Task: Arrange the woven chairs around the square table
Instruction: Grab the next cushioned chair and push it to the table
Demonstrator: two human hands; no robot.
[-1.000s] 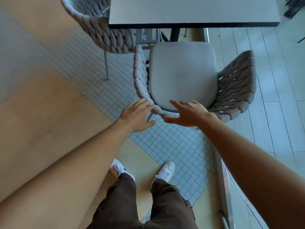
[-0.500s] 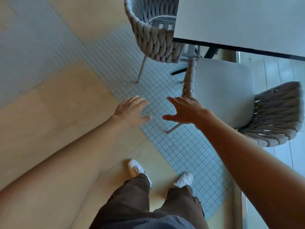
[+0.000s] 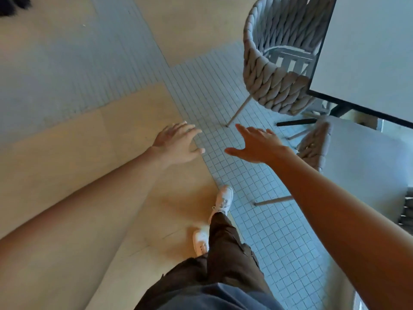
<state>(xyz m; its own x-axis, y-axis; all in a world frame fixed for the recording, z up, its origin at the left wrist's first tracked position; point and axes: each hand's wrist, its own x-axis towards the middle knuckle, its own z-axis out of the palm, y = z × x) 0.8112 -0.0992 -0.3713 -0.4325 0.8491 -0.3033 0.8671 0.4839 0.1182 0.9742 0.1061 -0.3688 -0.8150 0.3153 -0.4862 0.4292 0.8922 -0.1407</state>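
The square table (image 3: 366,54) with a pale top and dark edge fills the upper right. A grey woven chair (image 3: 270,86) stands at its left side, its rounded back toward me, seat partly under the table. A second woven chair with a grey cushion (image 3: 362,162) sits at the right, below the table's near edge. My left hand (image 3: 178,144) hovers open over the floor, well left of both chairs. My right hand (image 3: 257,144) is open too, fingers spread, just left of the cushioned chair's woven arm (image 3: 315,144) and not touching it.
Floor is a mix of tan wooden boards (image 3: 67,175) and small pale mosaic tiles (image 3: 257,220). My legs and white shoes (image 3: 221,202) stand at the lower middle. The table's dark foot (image 3: 297,123) lies between the chairs. Something dark sits at the top left corner (image 3: 11,5).
Both hands have come off the cushioned chair and moved left. The view has swung left, so table and chairs now sit at the right. My feet have stepped.
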